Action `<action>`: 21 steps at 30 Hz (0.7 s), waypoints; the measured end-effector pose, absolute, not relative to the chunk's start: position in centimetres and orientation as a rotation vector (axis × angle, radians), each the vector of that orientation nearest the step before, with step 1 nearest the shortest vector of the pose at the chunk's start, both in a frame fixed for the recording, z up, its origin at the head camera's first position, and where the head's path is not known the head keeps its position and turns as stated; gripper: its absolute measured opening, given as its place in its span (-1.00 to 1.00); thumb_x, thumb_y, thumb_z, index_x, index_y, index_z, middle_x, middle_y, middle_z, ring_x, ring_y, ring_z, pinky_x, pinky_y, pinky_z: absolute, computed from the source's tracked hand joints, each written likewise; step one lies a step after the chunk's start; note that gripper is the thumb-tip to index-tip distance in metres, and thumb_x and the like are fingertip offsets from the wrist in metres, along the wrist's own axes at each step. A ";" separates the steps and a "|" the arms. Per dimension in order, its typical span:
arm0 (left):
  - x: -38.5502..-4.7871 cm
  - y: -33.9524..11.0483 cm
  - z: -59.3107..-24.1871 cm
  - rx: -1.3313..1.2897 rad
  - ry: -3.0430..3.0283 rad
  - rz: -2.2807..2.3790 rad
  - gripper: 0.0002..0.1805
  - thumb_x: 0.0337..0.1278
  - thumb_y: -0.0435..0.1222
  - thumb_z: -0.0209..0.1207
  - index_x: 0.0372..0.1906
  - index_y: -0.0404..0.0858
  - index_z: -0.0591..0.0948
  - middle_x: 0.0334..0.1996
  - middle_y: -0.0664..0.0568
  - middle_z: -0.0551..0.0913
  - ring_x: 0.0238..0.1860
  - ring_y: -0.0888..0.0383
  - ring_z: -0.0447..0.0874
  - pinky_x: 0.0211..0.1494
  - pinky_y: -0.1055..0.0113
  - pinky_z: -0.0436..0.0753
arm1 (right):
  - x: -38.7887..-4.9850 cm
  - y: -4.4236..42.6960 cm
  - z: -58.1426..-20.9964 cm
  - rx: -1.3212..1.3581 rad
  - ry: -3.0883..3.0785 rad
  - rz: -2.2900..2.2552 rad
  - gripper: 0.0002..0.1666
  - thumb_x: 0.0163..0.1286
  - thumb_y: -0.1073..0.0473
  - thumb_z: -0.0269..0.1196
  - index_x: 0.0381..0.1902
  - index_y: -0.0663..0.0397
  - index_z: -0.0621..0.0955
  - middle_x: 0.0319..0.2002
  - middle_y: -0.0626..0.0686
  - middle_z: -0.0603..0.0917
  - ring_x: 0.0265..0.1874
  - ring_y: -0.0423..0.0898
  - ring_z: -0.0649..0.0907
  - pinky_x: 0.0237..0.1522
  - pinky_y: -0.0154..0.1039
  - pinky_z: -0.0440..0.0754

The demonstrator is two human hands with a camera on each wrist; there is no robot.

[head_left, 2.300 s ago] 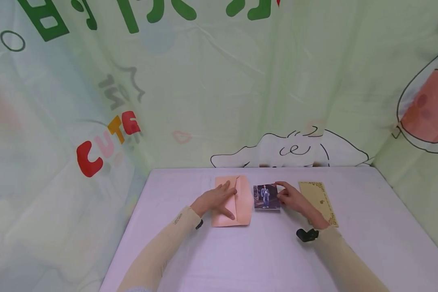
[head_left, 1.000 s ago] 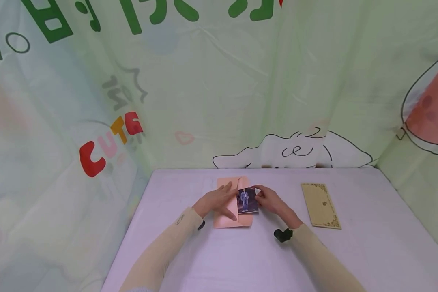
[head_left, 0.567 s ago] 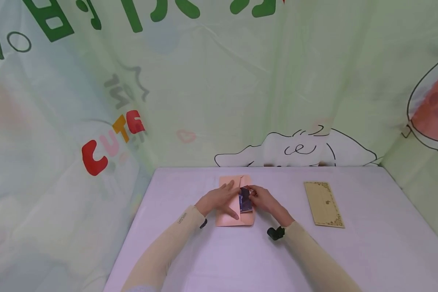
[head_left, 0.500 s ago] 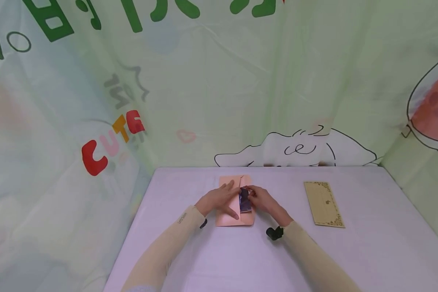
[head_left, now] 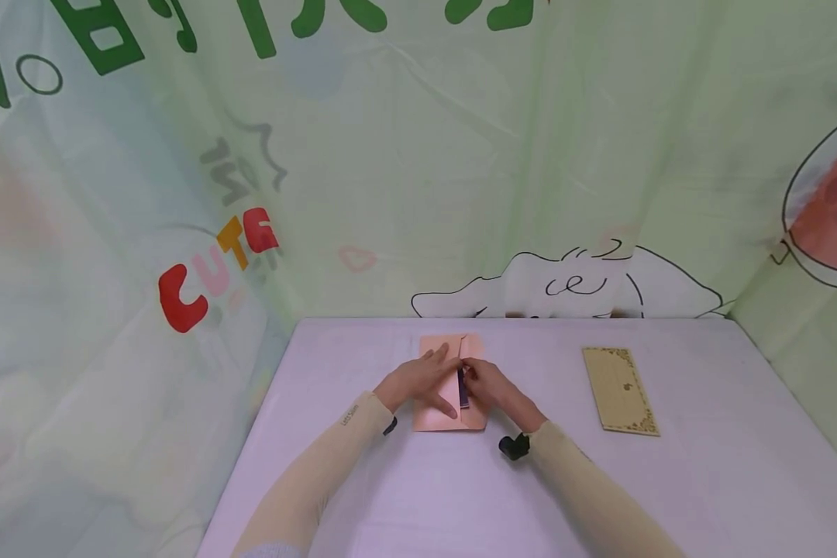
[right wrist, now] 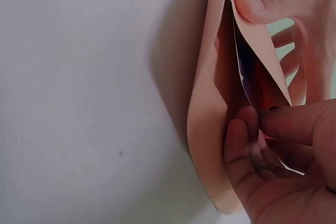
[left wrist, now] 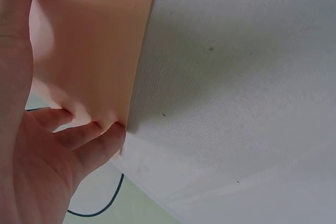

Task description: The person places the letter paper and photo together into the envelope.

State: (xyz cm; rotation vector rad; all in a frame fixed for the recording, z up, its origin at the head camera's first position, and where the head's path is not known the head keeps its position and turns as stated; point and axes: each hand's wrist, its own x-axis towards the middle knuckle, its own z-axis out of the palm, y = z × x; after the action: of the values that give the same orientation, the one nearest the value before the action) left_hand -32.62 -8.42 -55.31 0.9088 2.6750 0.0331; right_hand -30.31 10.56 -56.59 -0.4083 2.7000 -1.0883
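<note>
A pink paper envelope (head_left: 432, 420) lies on the table, its mouth facing right. My left hand (head_left: 418, 381) rests on its top with fingers spread; in the left wrist view several fingertips (left wrist: 113, 135) touch the paper. Just a narrow dark strip of the photo (head_left: 463, 391) shows at the mouth, the rest hidden inside. My right hand (head_left: 488, 384) pinches the photo's outer edge between thumb and fingers. The right wrist view shows the photo (right wrist: 247, 69) between the parted envelope walls (right wrist: 207, 124), with the left thumb (right wrist: 249, 6) on the upper one.
A tan card with an ornamented border (head_left: 621, 391) lies to the right on the white-covered table (head_left: 418, 496). A printed cloth (head_left: 390, 194) hangs behind and along the sides. Small dark wrist cameras (head_left: 514, 446) sit under the wrists.
The right hand has carried the photo leftward from beside the envelope into its mouth, so less and less of the photo shows. The left hand has stayed on the envelope.
</note>
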 end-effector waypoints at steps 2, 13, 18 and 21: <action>-32.6 -8.5 -55.3 0.900 2.676 0.037 0.26 -0.20 0.47 0.28 0.62 0.19 -0.03 0.65 -0.12 -0.15 0.59 -0.20 0.08 0.37 -0.10 0.48 | -30.2 10.3 -56.6 -0.430 2.700 -1.096 -0.63 0.45 0.35 0.12 0.17 0.37 0.52 -0.21 0.14 0.60 -0.24 -0.01 0.55 -0.19 -0.18 0.51; -32.7 -8.4 -55.4 0.900 2.680 0.050 0.26 -0.21 0.47 0.29 0.62 0.19 -0.02 0.65 -0.12 -0.14 0.58 -0.20 0.08 0.36 -0.12 0.49 | -30.3 10.1 -56.8 -0.441 2.716 -1.112 -0.73 0.40 0.37 0.18 0.04 0.32 0.55 -0.25 0.11 0.61 -0.25 -0.02 0.55 -0.18 -0.16 0.52; -32.8 -8.3 -55.6 0.887 2.673 0.043 0.26 -0.21 0.47 0.28 0.61 0.20 -0.02 0.65 -0.11 -0.15 0.59 -0.19 0.06 0.37 -0.12 0.47 | -30.2 10.4 -56.9 -0.437 2.699 -1.123 -0.70 0.39 0.34 0.22 0.05 0.33 0.55 -0.23 0.13 0.63 -0.24 -0.02 0.56 -0.16 -0.15 0.56; -32.8 -8.3 -55.5 0.888 2.678 0.039 0.22 -0.22 0.48 0.28 0.58 0.17 0.07 0.65 -0.13 -0.13 0.58 -0.22 0.09 0.34 -0.13 0.50 | -30.0 10.8 -56.8 -0.414 2.698 -1.122 -0.61 0.39 0.32 0.22 0.15 0.37 0.54 -0.18 0.15 0.67 -0.21 -0.03 0.59 -0.10 -0.12 0.60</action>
State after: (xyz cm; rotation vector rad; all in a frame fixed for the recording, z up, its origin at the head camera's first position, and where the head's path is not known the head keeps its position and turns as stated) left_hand -32.81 -8.32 -55.55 0.8880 2.6778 0.0387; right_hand -30.02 10.76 -56.84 -0.4135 2.6983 -1.1221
